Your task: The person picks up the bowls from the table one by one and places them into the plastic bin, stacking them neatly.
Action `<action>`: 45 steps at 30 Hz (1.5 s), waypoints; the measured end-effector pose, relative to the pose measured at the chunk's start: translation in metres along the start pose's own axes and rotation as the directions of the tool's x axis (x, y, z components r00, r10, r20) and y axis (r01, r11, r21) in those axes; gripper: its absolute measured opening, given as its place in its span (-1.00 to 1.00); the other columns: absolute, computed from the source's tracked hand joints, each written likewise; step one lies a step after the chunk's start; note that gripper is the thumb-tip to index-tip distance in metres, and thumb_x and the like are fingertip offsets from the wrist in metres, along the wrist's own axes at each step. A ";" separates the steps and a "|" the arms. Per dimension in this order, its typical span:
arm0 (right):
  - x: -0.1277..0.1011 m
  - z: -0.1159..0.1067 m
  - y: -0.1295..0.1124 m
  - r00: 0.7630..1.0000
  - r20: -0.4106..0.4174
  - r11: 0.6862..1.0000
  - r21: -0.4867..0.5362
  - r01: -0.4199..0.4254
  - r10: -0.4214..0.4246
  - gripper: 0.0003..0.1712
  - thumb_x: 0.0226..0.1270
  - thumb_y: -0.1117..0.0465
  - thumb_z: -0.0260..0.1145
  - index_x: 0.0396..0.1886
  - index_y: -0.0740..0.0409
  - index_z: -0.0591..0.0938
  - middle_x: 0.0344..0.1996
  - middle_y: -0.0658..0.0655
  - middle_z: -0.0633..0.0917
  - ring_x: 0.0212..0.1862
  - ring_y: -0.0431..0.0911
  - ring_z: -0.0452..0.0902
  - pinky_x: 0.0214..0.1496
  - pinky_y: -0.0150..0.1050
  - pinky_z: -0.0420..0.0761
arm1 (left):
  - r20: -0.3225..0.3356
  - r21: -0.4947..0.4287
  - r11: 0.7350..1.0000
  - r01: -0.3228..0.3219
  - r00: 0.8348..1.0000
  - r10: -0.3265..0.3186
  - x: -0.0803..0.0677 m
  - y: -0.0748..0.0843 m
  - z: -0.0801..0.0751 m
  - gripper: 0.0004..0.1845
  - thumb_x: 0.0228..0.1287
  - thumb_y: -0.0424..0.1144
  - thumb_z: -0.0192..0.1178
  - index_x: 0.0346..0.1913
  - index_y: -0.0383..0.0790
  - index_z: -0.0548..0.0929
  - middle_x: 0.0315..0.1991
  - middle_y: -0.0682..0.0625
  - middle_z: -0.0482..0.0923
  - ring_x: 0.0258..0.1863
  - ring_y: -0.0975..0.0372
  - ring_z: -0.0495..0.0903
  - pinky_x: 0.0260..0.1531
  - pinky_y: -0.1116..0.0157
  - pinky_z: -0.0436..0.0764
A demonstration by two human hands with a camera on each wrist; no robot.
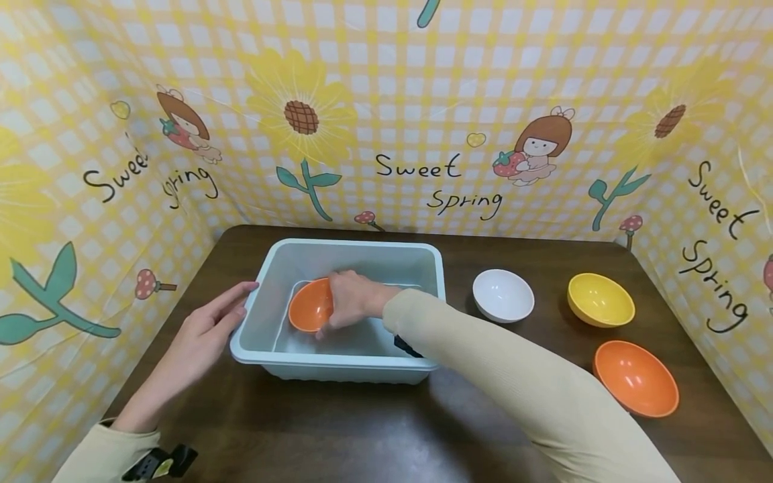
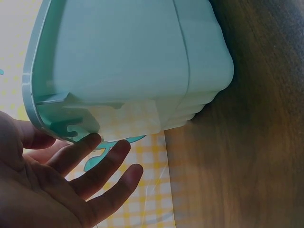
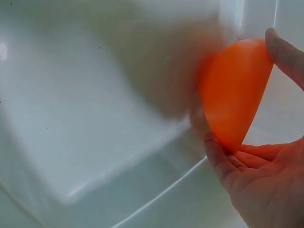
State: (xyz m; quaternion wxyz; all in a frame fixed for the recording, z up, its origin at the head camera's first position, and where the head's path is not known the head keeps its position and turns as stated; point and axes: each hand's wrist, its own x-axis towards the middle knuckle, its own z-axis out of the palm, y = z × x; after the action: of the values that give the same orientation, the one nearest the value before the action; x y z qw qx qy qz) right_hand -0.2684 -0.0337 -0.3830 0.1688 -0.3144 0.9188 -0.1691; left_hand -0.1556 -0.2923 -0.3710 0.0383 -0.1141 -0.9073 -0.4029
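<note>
A pale blue-green plastic basin (image 1: 338,372) sits on the table with a small orange bowl (image 1: 309,308) inside it. My right hand (image 1: 355,300) reaches down into the basin and grips that bowl by its rim. In the right wrist view the orange bowl (image 3: 235,92) is tilted, the thumb at one end of its rim and the fingers around the other, low over the basin floor (image 3: 95,118). At the basin's left side, my left hand (image 1: 205,333) has its fingertips at the outer rim. The left wrist view shows the left fingers (image 2: 97,173) spread and loosely bent beside the basin wall (image 2: 118,52).
Right of the basin stand a white bowl (image 1: 503,296), a yellow bowl (image 1: 600,300) and a larger orange bowl (image 1: 636,379). The right sleeve (image 1: 495,362) crosses over the basin's right rim. Patterned cloth (image 1: 398,121) encloses the dark wooden table (image 1: 338,436) behind and at both sides.
</note>
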 end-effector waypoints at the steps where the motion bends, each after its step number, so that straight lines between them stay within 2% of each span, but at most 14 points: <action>1: 0.000 0.000 0.000 1.000 -0.001 1.000 -0.002 -0.002 0.002 -0.04 0.10 -0.23 0.64 0.33 0.19 0.46 0.02 0.05 0.57 -0.02 -0.11 0.50 0.05 -0.29 0.57 | 0.000 0.001 1.000 -0.001 1.000 0.001 0.000 0.000 0.000 -0.51 0.73 -0.19 -0.04 0.58 -0.20 0.39 0.33 -0.31 0.57 0.23 -0.13 0.59 -0.11 0.57 0.50; 14: -0.001 0.002 -0.002 1.000 -0.018 1.000 -0.019 -0.001 0.001 -0.04 0.08 -0.21 0.68 0.32 0.16 0.46 0.04 0.04 0.58 -0.01 -0.12 0.48 0.08 -0.30 0.55 | 0.011 -0.013 1.000 0.017 1.000 -0.017 -0.001 0.002 -0.001 -0.50 0.73 -0.18 -0.04 0.59 -0.21 0.37 0.35 -0.30 0.55 0.26 -0.13 0.58 -0.09 0.57 0.50; 21: -0.002 0.003 -0.004 0.999 -0.008 0.996 -0.083 -0.037 0.037 0.07 0.10 -0.31 0.62 0.43 0.17 0.42 0.15 0.08 0.51 0.07 -0.10 0.43 0.15 -0.23 0.55 | 0.012 -0.020 1.000 0.015 1.000 -0.015 -0.001 0.002 -0.001 -0.50 0.73 -0.18 -0.04 0.58 -0.21 0.37 0.35 -0.31 0.55 0.25 -0.13 0.58 -0.09 0.55 0.51; 25: -0.004 0.003 -0.005 0.999 -0.003 0.994 -0.099 -0.053 0.053 0.05 0.11 -0.33 0.60 0.40 0.17 0.43 0.16 0.10 0.50 0.05 -0.10 0.44 0.15 -0.22 0.56 | 0.018 -0.023 1.000 0.021 1.000 -0.021 -0.001 0.002 -0.001 -0.49 0.73 -0.17 -0.05 0.59 -0.22 0.36 0.36 -0.31 0.54 0.28 -0.13 0.57 -0.08 0.56 0.49; 35: -0.006 0.001 -0.005 0.999 -0.011 0.988 -0.151 -0.041 0.040 0.04 0.10 -0.37 0.59 0.40 0.13 0.46 0.14 0.06 0.51 0.05 -0.12 0.42 0.15 -0.24 0.54 | 0.003 -0.037 0.999 -0.004 1.000 0.004 -0.002 0.001 0.000 -0.50 0.73 -0.20 -0.03 0.58 -0.26 0.37 0.39 -0.34 0.50 0.32 -0.18 0.52 -0.06 0.63 0.44; 45: -0.006 0.002 -0.006 0.999 -0.016 0.981 -0.187 -0.043 0.041 0.10 0.07 -0.41 0.59 0.43 0.13 0.45 0.17 0.07 0.49 0.07 -0.11 0.41 0.18 -0.23 0.54 | 0.014 -0.037 0.999 0.014 1.000 -0.014 -0.001 0.001 0.000 -0.49 0.73 -0.19 -0.05 0.59 -0.25 0.34 0.41 -0.32 0.48 0.32 -0.15 0.52 -0.06 0.60 0.47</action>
State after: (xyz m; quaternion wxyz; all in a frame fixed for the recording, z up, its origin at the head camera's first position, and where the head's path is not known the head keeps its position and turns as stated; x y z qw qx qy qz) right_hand -0.2604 -0.0350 -0.3809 0.1366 -0.3083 0.9380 -0.0800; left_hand -0.1541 -0.2920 -0.3703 0.0272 -0.1112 -0.9006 -0.4193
